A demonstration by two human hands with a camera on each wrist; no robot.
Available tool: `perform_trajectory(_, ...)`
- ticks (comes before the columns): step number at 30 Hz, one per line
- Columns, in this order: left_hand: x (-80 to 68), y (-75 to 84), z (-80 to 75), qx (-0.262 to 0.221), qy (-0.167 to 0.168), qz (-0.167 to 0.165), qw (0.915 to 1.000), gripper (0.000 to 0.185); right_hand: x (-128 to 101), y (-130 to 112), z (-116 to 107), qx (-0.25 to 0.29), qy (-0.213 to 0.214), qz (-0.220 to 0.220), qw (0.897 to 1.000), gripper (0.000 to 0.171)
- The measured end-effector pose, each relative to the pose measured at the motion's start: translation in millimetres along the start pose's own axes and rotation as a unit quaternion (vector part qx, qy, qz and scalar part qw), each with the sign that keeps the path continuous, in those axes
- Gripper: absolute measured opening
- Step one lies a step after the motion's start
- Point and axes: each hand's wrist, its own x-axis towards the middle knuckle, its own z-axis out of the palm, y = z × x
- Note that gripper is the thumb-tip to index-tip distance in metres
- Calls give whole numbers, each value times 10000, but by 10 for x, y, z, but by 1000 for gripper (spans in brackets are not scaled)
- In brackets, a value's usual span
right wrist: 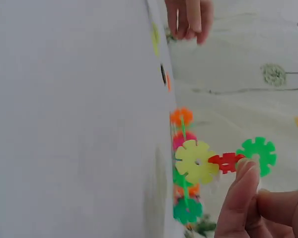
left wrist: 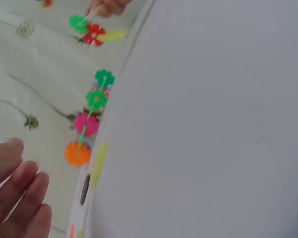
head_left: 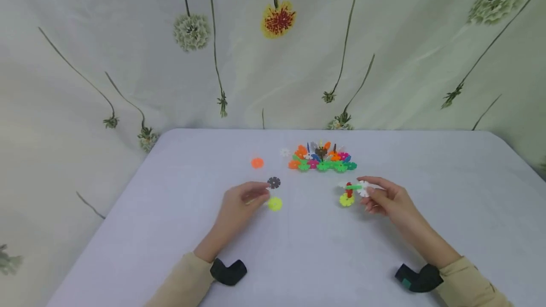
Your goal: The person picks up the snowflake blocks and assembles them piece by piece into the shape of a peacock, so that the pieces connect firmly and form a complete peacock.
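Observation:
My left hand [head_left: 259, 196] rests on the white table [head_left: 298, 255] with relaxed fingers [left wrist: 21, 197] that hold nothing. Its fingertips lie just left of a loose yellow disc [head_left: 275, 203] and below a dark disc [head_left: 273, 183]. My right hand [head_left: 370, 192] pinches a small cluster of snowflake pieces [head_left: 349, 193] by its white end; the cluster has green, red and yellow discs [right wrist: 194, 161] and stands with the yellow one on the table. In the right wrist view my thumb and fingers [right wrist: 241, 198] close just under the red piece [right wrist: 227, 160].
A larger built row of colourful discs [head_left: 322, 158] stands at the table's far middle. A loose orange disc [head_left: 257, 163] and a white disc [head_left: 284, 152] lie left of it. A flower-print curtain [head_left: 273, 51] hangs behind the table.

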Motion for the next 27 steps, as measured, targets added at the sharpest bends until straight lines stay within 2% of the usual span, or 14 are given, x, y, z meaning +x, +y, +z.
perform_trajectory(1,20,-40,-65,195,90,-67,9997,26,7,-8,-88,-487,192,-262,9983,35)
perform_trajectory(2,36,-78,-122,345,148,-172,9991,27,12,-15,-170,-1050,401,-545,9922,32)
perform_trajectory(3,49,-115,-171,555,164,-236,9980,29,17,-15,-246,-1643,614,-823,9810,30)
perform_trajectory(5,70,-186,-245,1003,92,-380,9942,35,27,-6,-377,-2653,995,-1244,9509,28)
perform_trajectory(7,83,-238,-290,1381,-69,-464,9893,40,46,19,-474,-3221,1228,-1473,9271,28)
perform_trajectory(8,89,-259,-305,1505,-151,-470,9874,41,59,36,-510,-3338,1260,-1522,9217,28)
perform_trajectory(11,100,-295,-328,1721,-317,-400,9837,40,94,78,-557,-3195,999,-1528,9298,29)
perform_trajectory(14,104,-305,-331,1794,-340,-392,9824,35,118,95,-497,-3052,504,-1604,9373,29)
perform_trajectory(17,99,-304,-326,1829,-341,-519,9812,31,129,91,-385,-3349,-47,-1833,9242,29)
perform_trajectory(19,96,-299,-334,1840,-356,-568,9806,29,126,74,-328,-3674,-246,-1909,9099,29)
perform_trajectory(22,92,-296,-346,1854,-373,-570,9803,31,95,41,-282,-4221,-278,-1921,8855,30)
perform_trajectory(23,88,-297,-350,1858,-394,-568,9802,31,76,34,-266,-4423,-146,-2012,8739,29)
perform_trajectory(26,86,-303,-362,1865,-410,-582,9799,31,28,-20,-187,-4946,569,-2520,8299,30)
perform_trajectory(27,88,-305,-365,1875,-411,-584,9797,30,22,-55,-137,-5004,803,-2621,8213,30)
